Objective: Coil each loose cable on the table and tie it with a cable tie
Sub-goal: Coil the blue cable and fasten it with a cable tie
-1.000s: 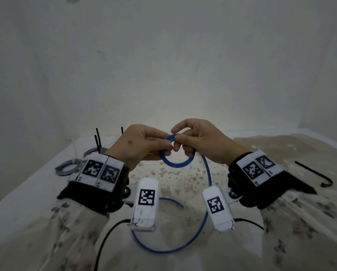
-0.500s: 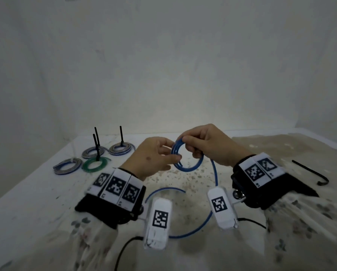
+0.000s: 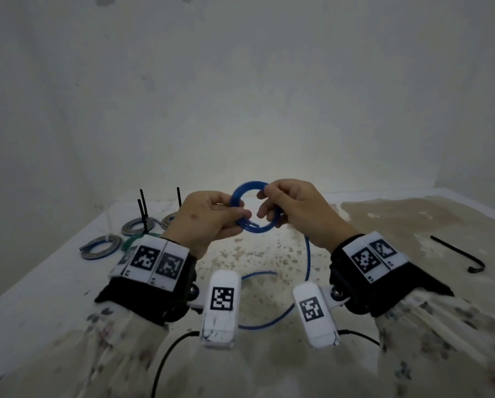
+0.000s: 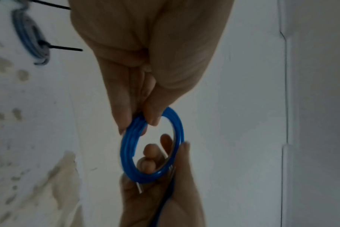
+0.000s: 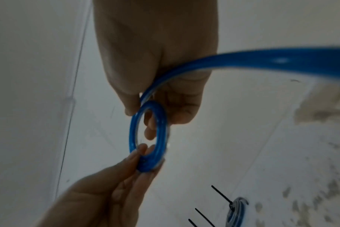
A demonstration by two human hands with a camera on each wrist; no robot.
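Observation:
A blue cable is wound into a small coil held upright above the table, between both hands. My left hand pinches the coil's lower left side between thumb and fingers. My right hand grips the coil's right side, with its fingers curled through the ring. The cable's loose tail hangs down from the right hand and loops over the table to an end between the wrists. A loose black cable tie lies on the table at the right.
Several tied coils lie at the table's back left: grey-blue ones and a green one, with black tie ends sticking up. The white, stained table meets white walls behind and at both sides.
Both hands have lifted the coil higher and another turn has been wound on. The loose tail on the table has become shorter. The view has shifted slightly.

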